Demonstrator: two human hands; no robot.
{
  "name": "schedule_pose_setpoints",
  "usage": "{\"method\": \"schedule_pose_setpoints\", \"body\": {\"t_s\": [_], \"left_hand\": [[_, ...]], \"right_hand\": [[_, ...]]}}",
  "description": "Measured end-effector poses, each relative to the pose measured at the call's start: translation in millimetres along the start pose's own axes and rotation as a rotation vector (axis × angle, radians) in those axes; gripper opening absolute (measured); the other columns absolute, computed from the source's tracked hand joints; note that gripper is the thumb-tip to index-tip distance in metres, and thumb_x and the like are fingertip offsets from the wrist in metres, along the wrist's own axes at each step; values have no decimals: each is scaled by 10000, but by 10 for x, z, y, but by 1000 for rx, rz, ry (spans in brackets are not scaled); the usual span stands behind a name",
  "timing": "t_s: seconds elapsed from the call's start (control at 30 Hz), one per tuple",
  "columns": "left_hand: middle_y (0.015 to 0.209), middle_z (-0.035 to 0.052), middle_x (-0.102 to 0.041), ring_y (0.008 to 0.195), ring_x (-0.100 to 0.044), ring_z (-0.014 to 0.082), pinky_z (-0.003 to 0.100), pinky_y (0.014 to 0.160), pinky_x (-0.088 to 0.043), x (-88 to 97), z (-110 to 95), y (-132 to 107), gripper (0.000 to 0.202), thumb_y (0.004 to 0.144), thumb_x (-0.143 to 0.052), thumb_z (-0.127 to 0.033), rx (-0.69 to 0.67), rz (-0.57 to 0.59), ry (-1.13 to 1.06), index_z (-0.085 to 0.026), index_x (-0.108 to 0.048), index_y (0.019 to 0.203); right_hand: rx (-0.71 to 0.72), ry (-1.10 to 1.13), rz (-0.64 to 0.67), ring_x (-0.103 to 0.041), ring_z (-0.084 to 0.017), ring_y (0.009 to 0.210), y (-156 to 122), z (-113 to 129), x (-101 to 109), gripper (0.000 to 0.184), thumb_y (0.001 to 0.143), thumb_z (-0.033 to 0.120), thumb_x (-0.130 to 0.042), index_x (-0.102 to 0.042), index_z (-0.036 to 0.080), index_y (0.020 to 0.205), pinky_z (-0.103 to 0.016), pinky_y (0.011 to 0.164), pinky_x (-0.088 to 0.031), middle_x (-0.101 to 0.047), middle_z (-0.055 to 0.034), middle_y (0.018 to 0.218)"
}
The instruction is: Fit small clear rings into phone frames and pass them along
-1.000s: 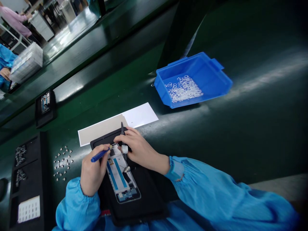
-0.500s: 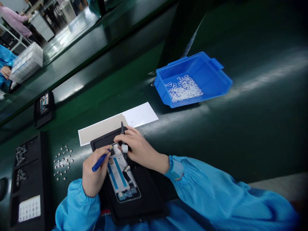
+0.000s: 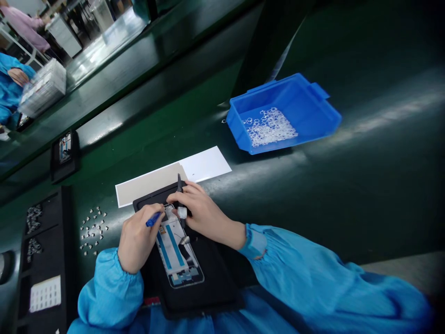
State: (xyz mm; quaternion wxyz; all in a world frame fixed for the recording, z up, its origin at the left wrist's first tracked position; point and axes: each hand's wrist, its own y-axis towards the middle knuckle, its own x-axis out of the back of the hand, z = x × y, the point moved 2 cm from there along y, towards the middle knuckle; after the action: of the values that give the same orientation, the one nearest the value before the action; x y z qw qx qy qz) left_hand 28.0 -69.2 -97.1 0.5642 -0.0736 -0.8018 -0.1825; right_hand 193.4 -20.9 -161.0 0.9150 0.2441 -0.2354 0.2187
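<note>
The left hand [image 3: 137,239] pinches a blue stick [image 3: 153,219] in its fingers. The right hand [image 3: 205,213] holds black tweezers [image 3: 180,184]. Both hands are at the far end of an open phone [image 3: 175,248], which lies on a black tray [image 3: 215,287]. Tiny metal bits [image 3: 92,227] sit left on the green desk [image 3: 313,195]; a blue bin [image 3: 313,113] with white rings [image 3: 271,129] is far right.

Light-streaked dark green workbench [image 3: 347,195], white drawer cabinet [image 3: 65,36] beyond

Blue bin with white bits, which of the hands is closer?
Right. The right hand is below-left of the blue bin in the picture; the left hand is farther left.
</note>
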Motion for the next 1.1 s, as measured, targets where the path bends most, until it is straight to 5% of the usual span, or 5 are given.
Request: {"method": "schedule_pose_setpoints", "body": {"t_s": [0.23,0.4,0.53,0.83,1.1], "left_hand": [[997,47,-727,945,-715,177,255,802,-576,-84,121,-100,77,942,-565,-242,191,-100,-270,-201,-597,999],[946,67,-726,881,-734,191,279,765,-594,-144,279,-160,117,906,-605,-258,485,-373,-676,-176,-526,935],[929,40,-688,926,-697,164,318,864,-546,-21,231,-186,50,940,-537,-213,382,-518,-589,-191,-494,928],[744,8,-523,638,-454,164,292,605,-368,-145,60,-338,285,937,-496,-145,17,-35,255,-225,-629,1176],[768,-2,-536,642,-463,181,314,608,-359,-220,67,-308,403,850,-638,-142,44,121,390,-253,-609,1236]], "right_hand": [[15,11,-12,-562,-219,894,-2,9,-14,254,850,27,-531,-567,207,1025,-505,1089,-332,-648,-33,910],[4,2,-18,-565,-223,891,0,6,-34,265,849,27,-534,-567,218,1031,-515,1086,-324,-674,-24,925],[6,15,-27,-558,-224,886,0,2,-31,256,841,32,-554,-570,209,1025,-511,1068,-340,-675,-26,920],[21,15,-29,-564,-220,891,-2,20,-23,240,865,40,-528,-557,216,1024,-506,1061,-350,-672,-19,929],[2,5,-17,-569,-229,913,-2,17,-25,275,846,26,-546,-559,226,1034,-510,1080,-341,-677,-16,940]]}}
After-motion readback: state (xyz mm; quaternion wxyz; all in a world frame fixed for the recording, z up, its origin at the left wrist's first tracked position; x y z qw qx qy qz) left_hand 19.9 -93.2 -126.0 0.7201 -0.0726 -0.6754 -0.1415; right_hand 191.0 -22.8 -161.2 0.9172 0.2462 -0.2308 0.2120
